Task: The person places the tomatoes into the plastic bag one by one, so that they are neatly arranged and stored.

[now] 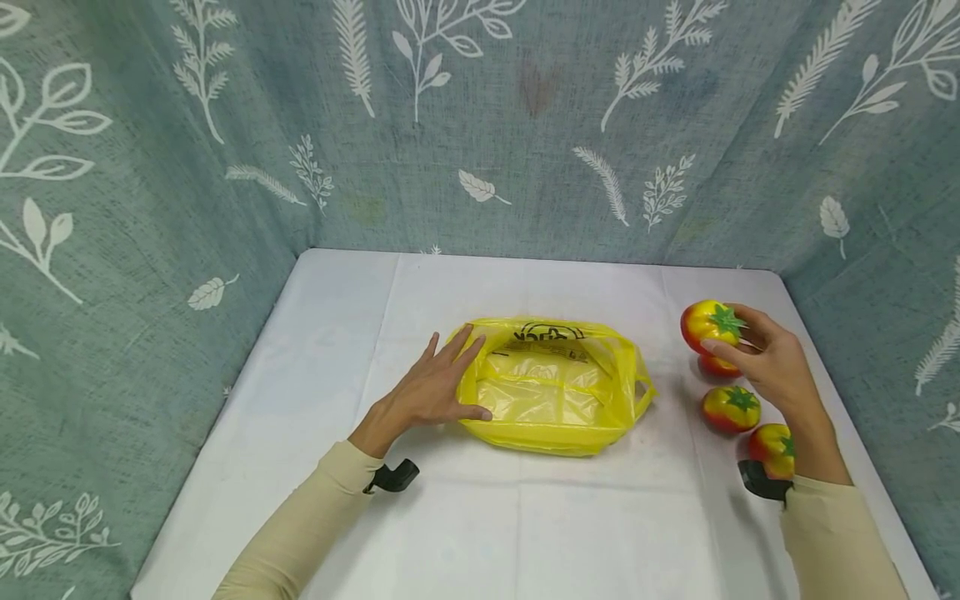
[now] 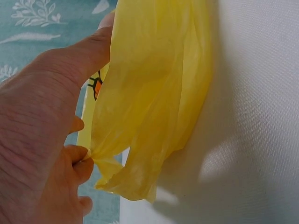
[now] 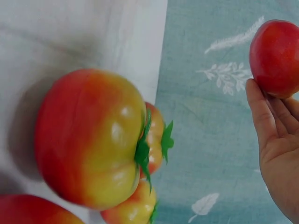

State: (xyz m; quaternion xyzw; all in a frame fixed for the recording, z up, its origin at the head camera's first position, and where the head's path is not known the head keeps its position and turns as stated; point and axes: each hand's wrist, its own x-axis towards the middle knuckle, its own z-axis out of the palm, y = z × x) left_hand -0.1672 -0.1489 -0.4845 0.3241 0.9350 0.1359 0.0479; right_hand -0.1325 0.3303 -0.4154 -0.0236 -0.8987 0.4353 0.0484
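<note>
A yellow plastic bag lies on the table with its mouth spread wide, dark print on the inner far side. My left hand rests at its left rim, fingers spread and fairly straight, thumb at the near edge. In the left wrist view, fingertips touch the bag's handle. My right hand holds a red-and-yellow tomato with a green leafy top, raised above the table. Beneath and beside that hand sit more tomatoes, partly hidden in the head view; the right wrist view shows a large tomato up close.
A white cloth covers the table. Grey-green curtains with white leaf patterns enclose its back and sides. Each wrist wears a black camera mount.
</note>
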